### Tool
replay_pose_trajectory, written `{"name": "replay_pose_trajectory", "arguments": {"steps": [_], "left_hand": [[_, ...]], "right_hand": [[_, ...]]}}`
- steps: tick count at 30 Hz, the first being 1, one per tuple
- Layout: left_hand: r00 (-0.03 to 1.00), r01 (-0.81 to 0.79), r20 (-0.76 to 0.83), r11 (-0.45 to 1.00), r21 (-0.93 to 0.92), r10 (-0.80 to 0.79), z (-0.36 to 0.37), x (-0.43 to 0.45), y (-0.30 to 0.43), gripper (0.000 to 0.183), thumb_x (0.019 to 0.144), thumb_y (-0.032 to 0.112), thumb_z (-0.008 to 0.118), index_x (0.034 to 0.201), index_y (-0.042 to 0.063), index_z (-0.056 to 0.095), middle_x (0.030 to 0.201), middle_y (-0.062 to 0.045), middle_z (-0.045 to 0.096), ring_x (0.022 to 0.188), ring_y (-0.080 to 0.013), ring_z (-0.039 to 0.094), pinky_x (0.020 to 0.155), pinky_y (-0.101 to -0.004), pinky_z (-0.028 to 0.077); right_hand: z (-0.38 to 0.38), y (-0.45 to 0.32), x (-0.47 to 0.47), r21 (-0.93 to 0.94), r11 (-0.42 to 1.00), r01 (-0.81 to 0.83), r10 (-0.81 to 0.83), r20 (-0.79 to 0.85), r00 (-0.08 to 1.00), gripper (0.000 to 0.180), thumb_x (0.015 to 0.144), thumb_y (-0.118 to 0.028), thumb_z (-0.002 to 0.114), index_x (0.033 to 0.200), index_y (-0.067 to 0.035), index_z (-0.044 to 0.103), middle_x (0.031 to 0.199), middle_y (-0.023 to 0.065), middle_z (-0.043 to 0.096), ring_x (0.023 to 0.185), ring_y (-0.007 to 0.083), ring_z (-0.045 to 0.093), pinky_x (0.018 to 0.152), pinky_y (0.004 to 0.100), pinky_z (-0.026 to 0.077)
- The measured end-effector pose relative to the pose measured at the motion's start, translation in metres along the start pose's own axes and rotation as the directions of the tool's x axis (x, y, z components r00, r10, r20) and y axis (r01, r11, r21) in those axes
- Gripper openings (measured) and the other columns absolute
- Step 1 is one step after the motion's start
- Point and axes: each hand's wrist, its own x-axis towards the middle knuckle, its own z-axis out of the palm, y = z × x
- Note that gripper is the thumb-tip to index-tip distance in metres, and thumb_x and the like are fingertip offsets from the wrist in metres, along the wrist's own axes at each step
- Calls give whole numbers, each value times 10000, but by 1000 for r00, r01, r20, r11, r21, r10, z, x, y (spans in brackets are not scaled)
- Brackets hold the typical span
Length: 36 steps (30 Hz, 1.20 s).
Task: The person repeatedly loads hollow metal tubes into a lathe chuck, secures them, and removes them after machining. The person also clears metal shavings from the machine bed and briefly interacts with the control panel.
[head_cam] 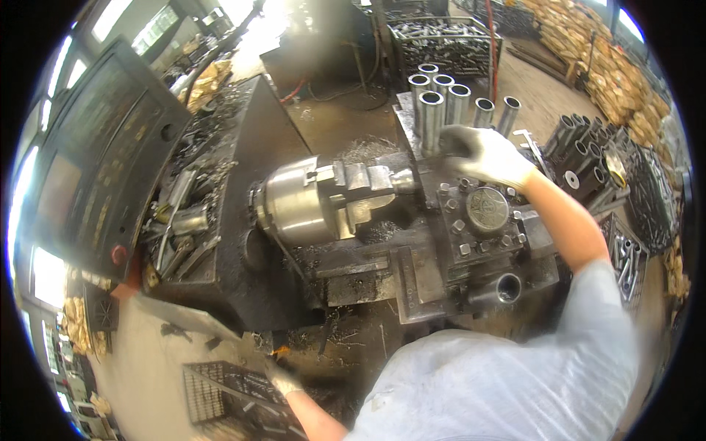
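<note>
A lathe chuck [292, 204] with stepped steel jaws [356, 176] faces right, and a shiny round metal piece [404, 179] shows at the jaw ends. My right hand [485, 153], in a white glove with dark, blurred fingertips, is above the lathe's square tool post [488, 209]. Its fingers are close beside an upright steel tube [430, 124]; whether they grip anything is unclear. Low at the left, my gloved left hand [284, 377] reaches down near a small orange item [281, 350]. Its fingers are dark and partly hidden, so I cannot see what they hold.
Several steel tubes [458, 105] stand behind the tool post, with a caliper [531, 146] to their right. More tubes [562, 135] are grouped farther right. A wire basket [204, 391] is at lower left. Metal chips [375, 149] lie behind the chuck.
</note>
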Motion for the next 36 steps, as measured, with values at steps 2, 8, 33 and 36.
{"name": "replay_pose_trajectory", "arguments": {"steps": [2,8,33,36], "left_hand": [[951,-175,-202,947,271,234,-13,-27,53,480,1114,310,562,1462,-20,563,1351,-240,689,1212,-387,689,1064,-465,543],[72,-907,-59,90,412,996,-18,-8,291,374,975,19,685,1334,-82,657,1054,-245,759,925,-419,741,844,-514,615],[212,523,966,852,19,-152,63,-347,39,683,1070,475,662,1569,44,483,1289,-137,704,1109,-220,702,897,-368,612],[314,765,947,609,-209,-69,20,-346,11,507,1094,546,554,1341,111,641,1034,-71,685,793,-208,657,647,-296,564]], "right_hand": [[-13,7,-64,26,997,-74,78,-317,945,578,897,-276,750,1414,-33,666,1185,166,787,1101,288,766,1006,376,582],[18,83,-203,488,852,-191,456,-512,728,367,980,-104,728,1327,14,706,1181,85,763,1045,134,708,954,299,568],[168,-10,-260,829,530,-177,-61,246,967,493,809,-250,951,1207,-59,732,1109,83,816,1028,176,783,950,325,620],[199,-38,-275,846,512,-151,-233,305,923,527,838,-119,932,1297,-32,687,1174,86,813,1072,138,755,987,319,609]]}}
